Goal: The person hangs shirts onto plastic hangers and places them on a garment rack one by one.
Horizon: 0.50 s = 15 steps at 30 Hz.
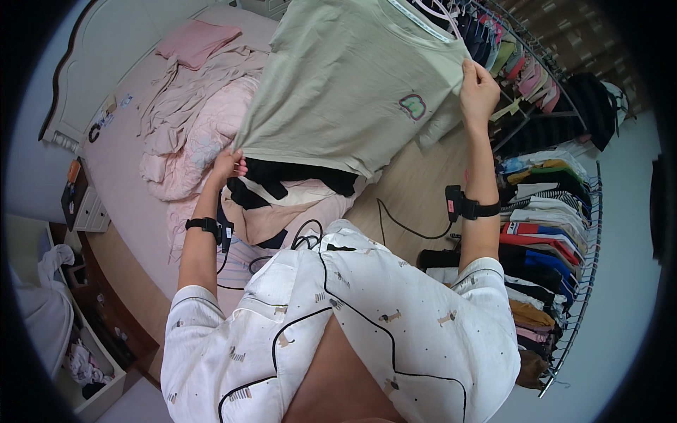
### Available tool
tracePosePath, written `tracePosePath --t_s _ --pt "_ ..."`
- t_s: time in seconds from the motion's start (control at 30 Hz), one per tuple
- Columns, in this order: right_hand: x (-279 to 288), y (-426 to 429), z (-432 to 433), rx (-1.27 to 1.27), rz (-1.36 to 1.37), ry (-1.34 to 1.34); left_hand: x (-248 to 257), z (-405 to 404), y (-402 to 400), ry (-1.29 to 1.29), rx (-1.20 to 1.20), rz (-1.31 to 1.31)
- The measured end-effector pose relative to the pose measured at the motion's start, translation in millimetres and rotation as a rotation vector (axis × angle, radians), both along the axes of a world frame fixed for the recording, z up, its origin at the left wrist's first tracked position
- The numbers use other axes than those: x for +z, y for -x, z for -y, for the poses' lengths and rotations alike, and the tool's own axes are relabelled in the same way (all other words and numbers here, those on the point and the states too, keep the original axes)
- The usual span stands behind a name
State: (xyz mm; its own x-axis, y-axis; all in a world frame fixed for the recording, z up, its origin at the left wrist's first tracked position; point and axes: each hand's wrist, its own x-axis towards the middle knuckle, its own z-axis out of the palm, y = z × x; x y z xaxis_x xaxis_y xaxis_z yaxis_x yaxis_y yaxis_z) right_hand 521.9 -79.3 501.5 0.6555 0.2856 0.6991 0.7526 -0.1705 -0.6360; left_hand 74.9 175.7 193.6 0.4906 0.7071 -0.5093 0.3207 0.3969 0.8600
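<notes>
A pale green T-shirt (338,90) is spread out before me above the bed's edge. A small letter-like patch (412,107) with a pink and green outline is on its front. My left hand (229,164) pinches the shirt's lower left corner. My right hand (478,95) grips it near the shoulder, below the neckline. A pale pink hanger (441,13) shows at the neck opening, but whether it sits inside the shirt cannot be told. Partly hidden under the hem, black and beige clothes (264,209) lie in a pile on the bed.
Several garments hang on a metal clothes rack (595,238) to my right, with another rack (550,74) behind. On the bed (121,174) lie a rumpled pink quilt (185,158) and pink pillow (198,42). A black cable (412,232) runs from my right wrist strap. An open drawer (100,388) stands lower left.
</notes>
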Motion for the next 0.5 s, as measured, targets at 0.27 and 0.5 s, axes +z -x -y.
tracePosePath --t_s 0.27,0.5 --pt "-30 70 -48 0.664 -0.849 -0.103 2 0 -30 -0.032 0.347 0.125" --pt "-22 138 -83 0.831 -0.976 -0.191 -12 52 -76 0.08 -0.068 -0.042"
